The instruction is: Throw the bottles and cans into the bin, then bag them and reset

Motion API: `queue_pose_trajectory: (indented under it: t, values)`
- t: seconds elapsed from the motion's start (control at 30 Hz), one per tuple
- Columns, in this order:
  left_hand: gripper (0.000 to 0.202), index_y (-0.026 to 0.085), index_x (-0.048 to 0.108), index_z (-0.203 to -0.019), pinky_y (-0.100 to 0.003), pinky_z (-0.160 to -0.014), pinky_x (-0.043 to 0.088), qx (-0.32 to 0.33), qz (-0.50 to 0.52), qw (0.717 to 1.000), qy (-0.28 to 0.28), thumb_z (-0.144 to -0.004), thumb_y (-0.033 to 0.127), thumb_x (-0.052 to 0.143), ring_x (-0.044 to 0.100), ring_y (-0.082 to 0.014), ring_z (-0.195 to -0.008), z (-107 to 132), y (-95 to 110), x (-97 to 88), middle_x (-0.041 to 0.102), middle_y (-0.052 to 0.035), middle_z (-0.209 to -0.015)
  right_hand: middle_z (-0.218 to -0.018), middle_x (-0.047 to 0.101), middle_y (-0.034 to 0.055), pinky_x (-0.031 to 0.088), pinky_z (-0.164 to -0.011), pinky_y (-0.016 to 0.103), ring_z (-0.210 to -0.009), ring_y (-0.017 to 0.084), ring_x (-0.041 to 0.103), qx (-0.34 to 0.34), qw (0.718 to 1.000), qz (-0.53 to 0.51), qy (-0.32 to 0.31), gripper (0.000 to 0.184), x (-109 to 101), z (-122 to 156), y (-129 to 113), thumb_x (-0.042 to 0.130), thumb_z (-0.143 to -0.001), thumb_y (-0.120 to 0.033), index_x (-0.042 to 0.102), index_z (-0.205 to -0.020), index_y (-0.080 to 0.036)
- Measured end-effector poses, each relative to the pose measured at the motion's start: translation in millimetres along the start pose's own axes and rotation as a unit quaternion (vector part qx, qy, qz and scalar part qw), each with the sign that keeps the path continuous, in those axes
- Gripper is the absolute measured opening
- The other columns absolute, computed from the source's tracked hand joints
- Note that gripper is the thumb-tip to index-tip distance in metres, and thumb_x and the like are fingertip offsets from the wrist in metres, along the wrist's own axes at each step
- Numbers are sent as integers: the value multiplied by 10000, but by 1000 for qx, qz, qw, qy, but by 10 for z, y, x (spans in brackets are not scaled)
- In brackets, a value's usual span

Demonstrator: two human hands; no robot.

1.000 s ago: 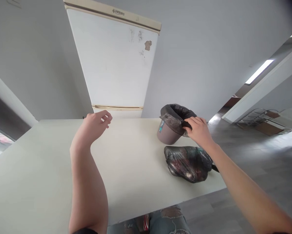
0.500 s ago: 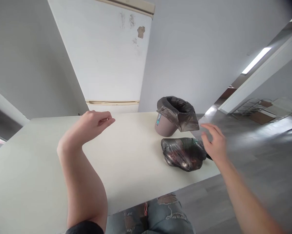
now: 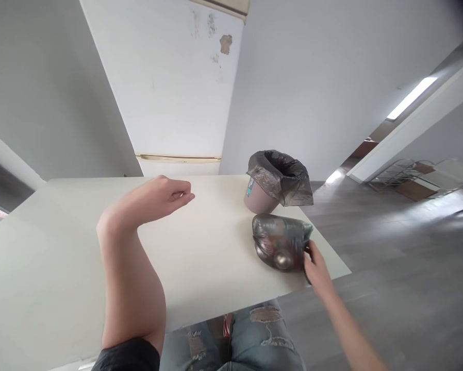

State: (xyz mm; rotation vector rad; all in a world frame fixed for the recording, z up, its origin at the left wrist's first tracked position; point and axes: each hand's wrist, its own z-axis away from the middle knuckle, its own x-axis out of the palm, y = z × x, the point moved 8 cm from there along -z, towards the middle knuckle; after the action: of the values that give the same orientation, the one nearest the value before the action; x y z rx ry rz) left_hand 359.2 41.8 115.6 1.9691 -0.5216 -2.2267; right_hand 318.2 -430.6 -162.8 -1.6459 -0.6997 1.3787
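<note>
A filled dark plastic bag [image 3: 280, 246] lies near the right front corner of the white table [image 3: 200, 257]. My right hand [image 3: 315, 267] is closed on the bag's right end at the table edge. Behind the bag stands a small grey-brown bin [image 3: 259, 196] lined with a dark bag [image 3: 281, 175] folded over its rim. My left hand [image 3: 162, 193] hovers over the middle of the table with its fingers loosely curled and nothing in it.
A tall white fridge [image 3: 169, 87] stands against the wall behind the table. Grey floor stretches to the right, with a wire rack [image 3: 403, 175] and flat boards far off. My knees in ripped jeans [image 3: 254, 335] show under the table's front edge.
My right hand left the bin's liner, swung down to the right and now grips the filled bag's end. The bag has shifted slightly. My left hand drifted a little right.
</note>
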Motion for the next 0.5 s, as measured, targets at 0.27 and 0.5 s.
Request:
queue_pose_trajectory:
  t: [0.27,0.5]
  values:
    - [408,245,467,-636,-337,-558,259,10,-9,1000,1,-945,510,489,426,-192,-558,15,88,10,344,-30,-605,-1171,746,115,645,-881,465,-1056,307,737,-78,986,-63,-135,364,1130,352,-956,653,-952,-509,650,-1190,-233]
    - [436,242,511,-650,-330,-516,297,16,33,998,-50,-971,536,483,444,-167,-516,-174,11,187,480,-17,-602,-1270,753,107,614,-1011,452,-1210,289,717,-106,913,-190,-344,329,2090,164,-1711,673,-937,-352,672,-1247,-240]
